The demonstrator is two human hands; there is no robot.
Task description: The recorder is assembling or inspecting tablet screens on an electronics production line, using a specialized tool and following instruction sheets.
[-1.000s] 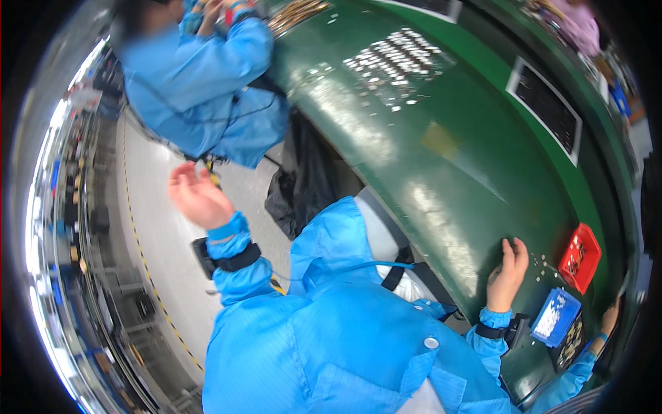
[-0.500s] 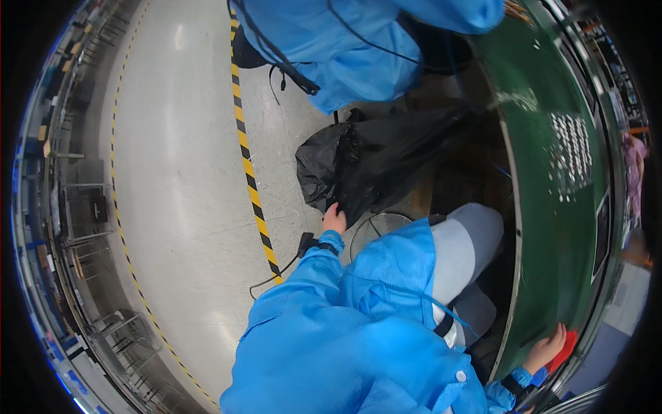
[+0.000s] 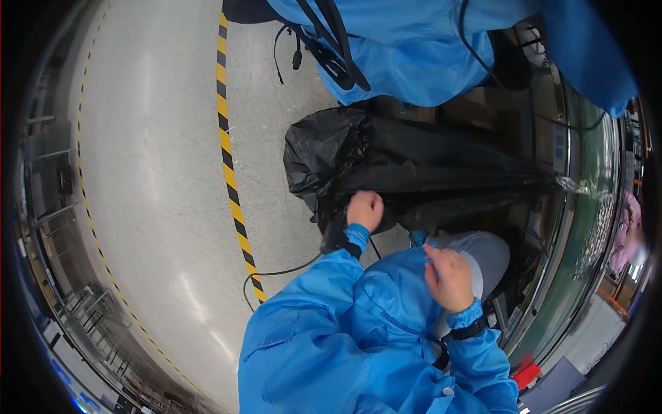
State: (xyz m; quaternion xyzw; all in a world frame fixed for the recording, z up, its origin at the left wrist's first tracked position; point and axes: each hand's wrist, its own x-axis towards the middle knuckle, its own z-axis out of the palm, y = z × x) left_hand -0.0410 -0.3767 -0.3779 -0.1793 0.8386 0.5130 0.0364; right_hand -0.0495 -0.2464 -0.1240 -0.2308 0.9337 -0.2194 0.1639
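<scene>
A large black plastic bag (image 3: pixel 441 155) lies stretched from the floor toward the workbench, its crumpled end at the left. My left hand (image 3: pixel 365 210) is curled closed at the bag's near edge, with the bag's plastic beside and under its fingers; the fingertips are hidden. Above my lap, my right hand (image 3: pixel 451 279) has its thumb and forefinger apart, and nothing shows between them. It is close to the blue smock (image 3: pixel 396 283) over my knee. A red object (image 3: pixel 527 372) rests by the bench's near end, away from both hands.
A person in a blue smock (image 3: pixel 427 62) sits across from me, beyond the bag. The green bench top (image 3: pixel 569 303) runs along the right, carrying rows of small pale parts (image 3: pixel 596 231). Yellow-black floor tape (image 3: pixel 227 152) passes at the left. A black cable (image 3: pixel 283 273) hangs by my left forearm.
My right hand has left the red object at the bench and come over my lap. My left hand has shifted right along the bag's edge. The bag appears more spread out.
</scene>
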